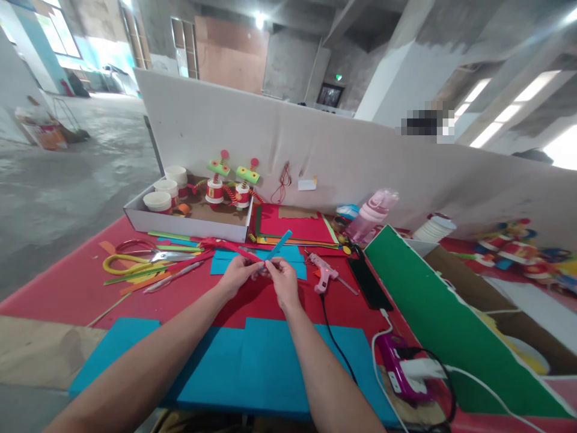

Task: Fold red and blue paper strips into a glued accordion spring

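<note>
My left hand [238,275] pinches a red paper strip [234,249] near its right end. Close beside it, my right hand [282,278] pinches the lower end of a blue paper strip [280,243], which slants up to the right. The two strips meet between my fingertips. Beneath and behind the hands lie blue paper pieces [295,264]. A pink glue gun [323,273] rests to the right of my right hand. Scissors with red and yellow handles [128,263] lie on the left among coloured strips.
A white-walled box [189,227] at the back left holds cups and two paper figures. On the right are a black phone [369,284], a purple power strip [401,373], a green panel [451,337] and a pink bottle [372,216]. Large blue sheets [270,367] cover the front edge.
</note>
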Demonstrator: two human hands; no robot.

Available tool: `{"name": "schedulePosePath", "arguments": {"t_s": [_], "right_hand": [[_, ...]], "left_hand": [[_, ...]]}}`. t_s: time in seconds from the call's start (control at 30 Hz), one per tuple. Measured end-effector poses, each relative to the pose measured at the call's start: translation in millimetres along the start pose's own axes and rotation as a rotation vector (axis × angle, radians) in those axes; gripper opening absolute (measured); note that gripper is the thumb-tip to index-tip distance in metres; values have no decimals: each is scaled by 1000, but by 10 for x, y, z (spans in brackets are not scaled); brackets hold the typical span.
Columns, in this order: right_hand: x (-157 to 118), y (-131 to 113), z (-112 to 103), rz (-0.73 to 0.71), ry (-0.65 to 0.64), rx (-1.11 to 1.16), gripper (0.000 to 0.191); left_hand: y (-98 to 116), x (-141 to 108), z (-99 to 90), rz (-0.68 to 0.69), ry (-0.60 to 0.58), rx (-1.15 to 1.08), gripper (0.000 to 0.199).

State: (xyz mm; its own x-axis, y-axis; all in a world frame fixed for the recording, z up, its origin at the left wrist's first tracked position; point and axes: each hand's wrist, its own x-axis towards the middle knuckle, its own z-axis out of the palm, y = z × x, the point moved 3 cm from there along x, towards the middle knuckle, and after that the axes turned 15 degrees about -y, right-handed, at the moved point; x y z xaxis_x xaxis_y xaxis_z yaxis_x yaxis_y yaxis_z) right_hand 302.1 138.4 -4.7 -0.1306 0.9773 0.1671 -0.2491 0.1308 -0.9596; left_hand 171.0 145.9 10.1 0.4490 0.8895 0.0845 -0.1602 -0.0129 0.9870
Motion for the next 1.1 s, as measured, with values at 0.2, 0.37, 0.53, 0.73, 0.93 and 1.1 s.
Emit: {"name": "schedulePosePath", "arguments": {"t_s": [0.2,0.37,0.53,0.73,0.93,1.1], "right_hand": [[-2,-8,7,59,-76,109,28],[-18,-3,38,181,-152,143,28],[-6,15,21,162,-79,107,28],[2,25,4,170,-74,85,29],[-1,50,7,144,-3,175,32],[-6,55,34,133,-26,184,30]], "left_hand": [[-52,15,-41,6,25,-46,24],[-86,28,-58,29,13,-136,24],[-41,22,-29,36,18,-110,27],[14,6,-8,17,19,-8,28],[-16,9,-28,9,46,0,29],[4,2,-11,15,34,10,29]]}}
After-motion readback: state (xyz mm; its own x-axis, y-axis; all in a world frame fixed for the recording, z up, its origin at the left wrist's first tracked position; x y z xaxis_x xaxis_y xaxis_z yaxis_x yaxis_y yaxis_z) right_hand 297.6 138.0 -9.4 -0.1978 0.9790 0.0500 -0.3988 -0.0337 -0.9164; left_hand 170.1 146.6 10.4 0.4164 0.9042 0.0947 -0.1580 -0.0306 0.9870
